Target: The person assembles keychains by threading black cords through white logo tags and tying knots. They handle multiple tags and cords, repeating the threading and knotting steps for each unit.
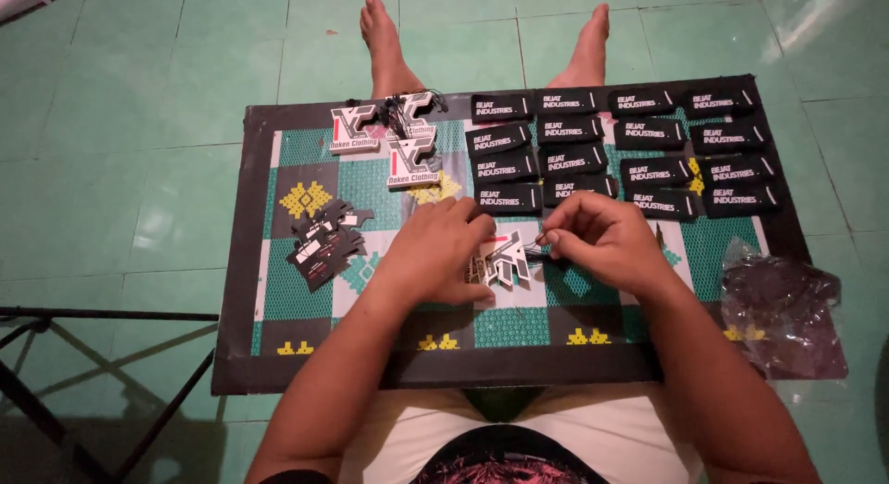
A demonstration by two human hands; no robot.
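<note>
Hands close together near middle of the board (243, 262), a little toward near edge. Left hand (435, 248) lying flat, fingers pressing down a white and black shaped tag (500, 260). Right hand (602, 234) curled, thumb and forefinger pinching a thin dark string (535, 252) just at the tag's right side. Rows of black rectangular labels (630, 150) filling far right part of the board. Finished white tags (389, 137) with strings near far edge, left of centre. Small heap of dark tags (324, 238) toward left edge. Clear plastic bag (782, 313) with dark contents at near right corner, partly off the board.
</note>
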